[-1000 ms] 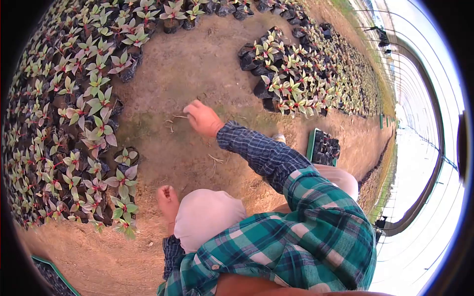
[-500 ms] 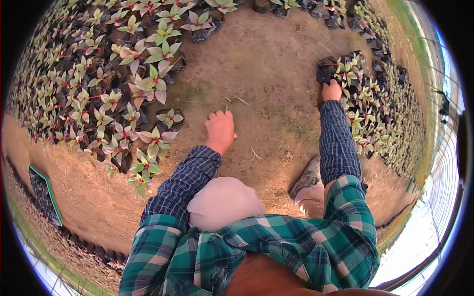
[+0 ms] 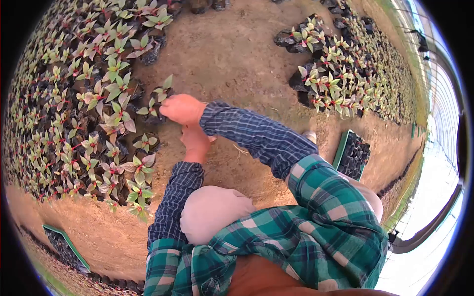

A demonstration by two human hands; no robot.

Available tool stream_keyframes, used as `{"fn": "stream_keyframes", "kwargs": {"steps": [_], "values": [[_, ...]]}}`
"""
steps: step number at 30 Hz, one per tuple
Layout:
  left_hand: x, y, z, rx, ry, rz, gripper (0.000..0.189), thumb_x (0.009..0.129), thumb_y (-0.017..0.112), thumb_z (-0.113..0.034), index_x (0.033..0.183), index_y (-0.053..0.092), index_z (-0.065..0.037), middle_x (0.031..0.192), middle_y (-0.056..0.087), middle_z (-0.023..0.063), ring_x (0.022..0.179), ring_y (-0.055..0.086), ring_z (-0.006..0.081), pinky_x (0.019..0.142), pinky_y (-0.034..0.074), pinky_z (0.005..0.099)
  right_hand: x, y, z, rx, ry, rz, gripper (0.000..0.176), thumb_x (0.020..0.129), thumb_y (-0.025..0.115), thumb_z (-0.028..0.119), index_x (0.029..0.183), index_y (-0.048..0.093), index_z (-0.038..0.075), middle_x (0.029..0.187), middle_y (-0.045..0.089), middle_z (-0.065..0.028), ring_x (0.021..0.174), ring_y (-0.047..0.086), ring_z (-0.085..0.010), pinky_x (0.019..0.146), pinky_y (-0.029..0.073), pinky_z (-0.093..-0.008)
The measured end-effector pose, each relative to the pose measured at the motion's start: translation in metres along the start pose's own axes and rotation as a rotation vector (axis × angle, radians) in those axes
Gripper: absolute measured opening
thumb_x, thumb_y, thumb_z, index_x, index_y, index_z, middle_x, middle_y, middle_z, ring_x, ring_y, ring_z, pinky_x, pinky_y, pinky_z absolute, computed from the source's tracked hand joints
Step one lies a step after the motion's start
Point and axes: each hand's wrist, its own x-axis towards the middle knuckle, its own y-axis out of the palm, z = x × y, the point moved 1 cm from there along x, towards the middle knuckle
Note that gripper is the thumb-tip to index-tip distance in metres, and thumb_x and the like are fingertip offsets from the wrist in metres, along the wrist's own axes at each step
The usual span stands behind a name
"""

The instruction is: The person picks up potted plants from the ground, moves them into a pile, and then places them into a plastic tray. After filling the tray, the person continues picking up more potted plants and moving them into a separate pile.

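Note:
My right hand [image 3: 182, 109] reaches across to the left, its fingers closed on a potted seedling [image 3: 154, 104] in a black bag at the edge of the left plant block [image 3: 94, 118]. Just below it is my left hand [image 3: 195, 143], close to the right wrist and partly covered by it; its fingers are hard to make out. Another bagged seedling [image 3: 145, 143] stands left of my left hand.
On the right stands a second block of bagged seedlings [image 3: 340, 74]. Brown soil [image 3: 232, 59] lies between the blocks. A green-edged crate of black bags [image 3: 353, 155] is at the right, another crate [image 3: 66, 249] at lower left.
My right hand has left the right plant block and crossed to the left one, where it now grips a seedling. The view has shifted, and a crate now shows at the right.

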Motion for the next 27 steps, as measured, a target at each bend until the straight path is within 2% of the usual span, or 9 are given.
{"fn": "stream_keyframes", "kwargs": {"steps": [4, 8, 11, 14, 16, 17, 20, 25, 27], "values": [[0.010, 0.041, 0.032, -0.044, 0.239, -0.115, 0.077, 0.064, 0.085, -0.035, 0.124, 0.049, -0.005, 0.116, 0.056, 0.0117, 0.111, 0.052, 0.0372, 0.089, 0.047, 0.0442, -0.003, 0.013, 0.005, -0.130, -0.008, 0.079, 0.014, 0.076, 0.061, 0.013, 0.089, 0.062, 0.008, 0.095, 0.061, -0.0108, 0.087, 0.062, -0.0293, 0.072, 0.054, -0.0389], [0.002, -0.009, -0.002, 0.089, -0.001, 0.104, 0.071, 0.062, 0.086, -0.033, 0.117, 0.051, -0.004, 0.114, 0.056, 0.0144, 0.107, 0.054, 0.0367, 0.086, 0.048, 0.0442, -0.060, -0.056, -0.042, 0.154, 0.432, -0.385, 0.019, 0.081, 0.059, 0.007, 0.099, 0.060, 0.007, 0.100, 0.055, -0.0149, 0.086, 0.060, -0.0328, 0.072, 0.051, -0.0399], [0.003, -0.015, -0.007, 0.106, -0.021, 0.171, 0.065, 0.064, 0.085, -0.033, 0.114, 0.052, -0.006, 0.113, 0.054, 0.0125, 0.109, 0.052, 0.0354, 0.084, 0.048, 0.0479, -0.131, -0.109, -0.129, -0.156, 0.827, -0.635, 0.029, 0.076, 0.061, 0.004, 0.106, 0.057, 0.005, 0.108, 0.052, -0.0209, 0.093, 0.057, -0.0404, 0.080, 0.049, -0.0445], [0.001, -0.019, -0.011, 0.111, -0.030, 0.153, 0.068, 0.062, 0.086, -0.030, 0.114, 0.052, -0.004, 0.112, 0.056, 0.0155, 0.107, 0.053, 0.0365, 0.084, 0.048, 0.0465, -0.182, -0.160, -0.189, -0.439, 1.163, -0.621, 0.044, 0.074, 0.060, 0.002, 0.117, 0.054, 0.005, 0.116, 0.047, -0.0272, 0.101, 0.055, -0.0429, 0.087, 0.049, -0.0459], [0.004, -0.016, -0.012, 0.134, -0.052, 0.172, 0.068, 0.062, 0.086, -0.031, 0.114, 0.052, -0.004, 0.113, 0.055, 0.0155, 0.108, 0.052, 0.0363, 0.084, 0.048, 0.0478, -0.210, -0.171, -0.235, -0.711, 1.108, -0.514, 0.043, 0.077, 0.054, 0.002, 0.120, 0.052, 0.004, 0.119, 0.045, -0.0318, 0.105, 0.054, -0.0454, 0.089, 0.048, -0.0473], [0.007, -0.017, -0.013, 0.141, -0.059, 0.163, 0.068, 0.062, 0.086, -0.031, 0.114, 0.052, -0.004, 0.113, 0.055, 0.0155, 0.108, 0.052, 0.0363, 0.084, 0.048, 0.0478, -0.212, -0.182, -0.239, -0.481, 1.210, -0.497, 0.042, 0.078, 0.054, 0.003, 0.120, 0.052, 0.004, 0.118, 0.045, -0.0341, 0.104, 0.054, -0.0461, 0.089, 0.048, -0.0472], [0.003, -0.016, -0.012, 0.143, -0.106, 0.182, 0.068, 0.061, 0.086, -0.032, 0.114, 0.052, -0.005, 0.113, 0.055, 0.0152, 0.109, 0.052, 0.0362, 0.084, 0.048, 0.0482, -0.224, -0.188, -0.268, -0.564, 1.299, -0.298, 0.033, 0.076, 0.062, 0.011, 0.108, 0.057, 0.005, 0.096, 0.063, -0.0243, 0.092, 0.061, -0.0430, 0.083, 0.049, -0.0478], [0.005, -0.015, -0.010, 0.144, -0.065, 0.172, 0.065, 0.062, 0.086, -0.032, 0.111, 0.053, -0.006, 0.111, 0.054, 0.0143, 0.109, 0.051, 0.0355, 0.085, 0.048, 0.0487, -0.222, -0.175, -0.261, -0.586, 0.888, -0.451, 0.016, 0.077, 0.066, 0.012, 0.087, 0.059, 0.003, 0.080, 0.063, -0.0205, 0.078, 0.062, -0.0396, 0.071, 0.049, -0.0472], [0.007, -0.014, -0.010, 0.133, -0.090, 0.177, 0.064, 0.062, 0.086, -0.032, 0.111, 0.053, -0.006, 0.112, 0.054, 0.0141, 0.110, 0.051, 0.0354, 0.085, 0.048, 0.0489, -0.190, -0.168, -0.224, -0.435, 0.919, -0.429, 0.017, 0.075, 0.068, 0.013, 0.086, 0.059, 0.003, 0.080, 0.063, -0.0193, 0.080, 0.062, -0.0380, 0.070, 0.048, -0.0456]]}}
